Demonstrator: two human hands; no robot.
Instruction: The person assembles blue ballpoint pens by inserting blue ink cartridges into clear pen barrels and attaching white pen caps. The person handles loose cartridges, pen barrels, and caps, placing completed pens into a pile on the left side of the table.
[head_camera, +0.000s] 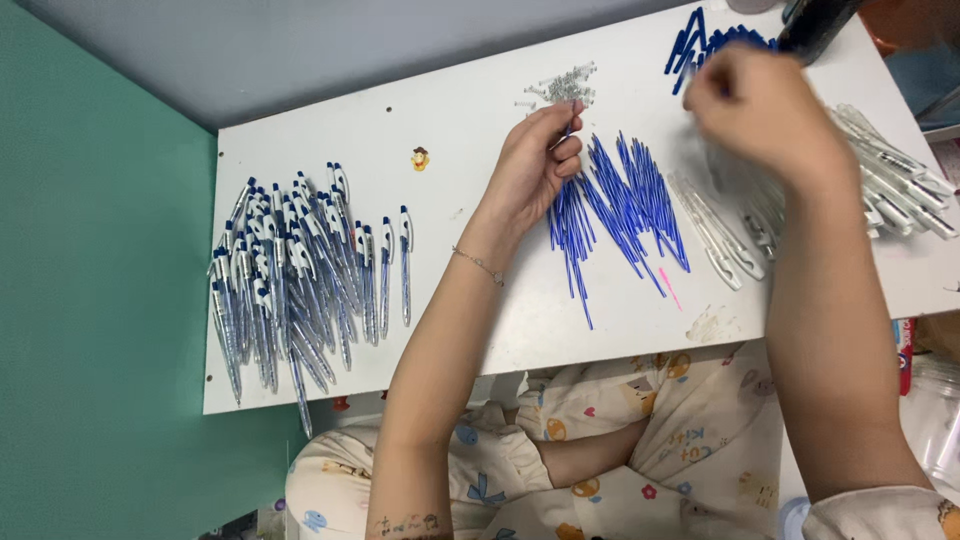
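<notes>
Left hand (535, 165) sits over the middle of the white worktop (470, 110), fingers curled together and pinching a thin blue refill (566, 133) between the fingertips — the grip is tight, the wrist carries a fine bracelet. Just beneath and to the right of that hand lies a fanned heap of blue refills (620, 205), their tips pointing down toward the near edge, a few straggling out at the bottom. Above the hand, a small scatter of tiny metal springs (562, 85) rests near the far edge.

Right hand (765, 110) is up at the far right, blurred, fingers bunched — whether it has anything in its grip I cannot tell. It hovers above a row of clear pen barrels (715, 235), with more clear barrels (895, 175) spread out to the right. Behind it, at the far edge, a small bunch of blue pen parts (700, 45) lies beside a dark container (815, 25).

Over on the left side of the worktop, well apart from both hands, a big pile of finished pens (290, 270) with blue and white clips lies in rough rows. A small yellow sticker (420, 158) sits on the worktop between that pile and the left hand. One pink sliver (669, 287) lies by the refill heap.
</notes>
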